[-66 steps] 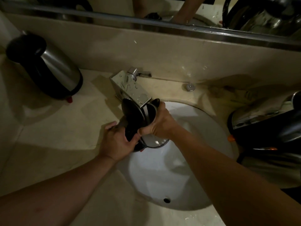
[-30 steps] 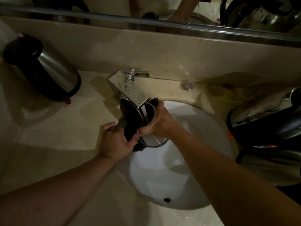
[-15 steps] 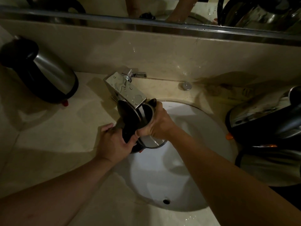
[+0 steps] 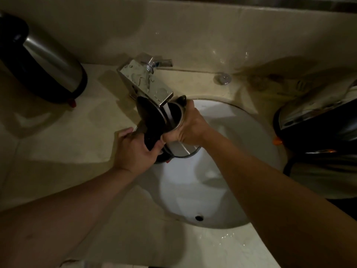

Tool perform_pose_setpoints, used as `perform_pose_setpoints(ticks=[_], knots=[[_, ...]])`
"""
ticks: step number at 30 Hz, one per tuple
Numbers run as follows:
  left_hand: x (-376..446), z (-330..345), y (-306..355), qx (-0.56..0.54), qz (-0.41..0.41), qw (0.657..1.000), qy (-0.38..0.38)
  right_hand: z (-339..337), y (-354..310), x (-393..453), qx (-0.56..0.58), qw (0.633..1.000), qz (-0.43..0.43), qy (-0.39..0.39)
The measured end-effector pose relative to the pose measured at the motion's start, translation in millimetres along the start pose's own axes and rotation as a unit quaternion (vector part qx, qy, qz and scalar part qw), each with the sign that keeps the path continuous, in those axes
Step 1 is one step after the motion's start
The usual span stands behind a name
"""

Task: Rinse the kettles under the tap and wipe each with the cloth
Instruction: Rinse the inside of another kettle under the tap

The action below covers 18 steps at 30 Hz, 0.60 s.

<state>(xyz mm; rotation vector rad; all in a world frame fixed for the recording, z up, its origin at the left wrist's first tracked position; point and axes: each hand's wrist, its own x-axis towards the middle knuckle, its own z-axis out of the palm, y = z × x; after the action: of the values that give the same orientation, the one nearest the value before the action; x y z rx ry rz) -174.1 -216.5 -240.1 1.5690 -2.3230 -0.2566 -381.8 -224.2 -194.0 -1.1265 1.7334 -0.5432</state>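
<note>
Still, almost nothing has moved over the last 2 seconds. Nearest you, your left hand point(image 4: 135, 151) stays curled round the black handle side of the steel kettle point(image 4: 180, 147), and your right hand point(image 4: 190, 125) stays wrapped round its upper body by the rim. You keep the kettle tilted over the white sink point(image 4: 241, 132), its lid point(image 4: 149, 115) hinged open and its mouth just under the square tap point(image 4: 146, 83), where a pale stream seems to run in. I read that as the rinse going on, with no pour-out begun and no cloth in sight. Farther off, 1 more kettle point(image 4: 48, 62) lies on the desk point(image 4: 63, 136) at your left, and another dark kettle point(image 4: 318, 117) sits at your right.
</note>
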Motion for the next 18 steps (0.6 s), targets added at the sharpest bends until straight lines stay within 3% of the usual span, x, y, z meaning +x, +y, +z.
perform_pose_setpoints(ticks=[18], knots=[[-2.1,-0.8,1.4,0.005,-0.004,1.000,-0.001,1.4,-2.2,-3.7,-0.011,1.000,-0.012,0.005]])
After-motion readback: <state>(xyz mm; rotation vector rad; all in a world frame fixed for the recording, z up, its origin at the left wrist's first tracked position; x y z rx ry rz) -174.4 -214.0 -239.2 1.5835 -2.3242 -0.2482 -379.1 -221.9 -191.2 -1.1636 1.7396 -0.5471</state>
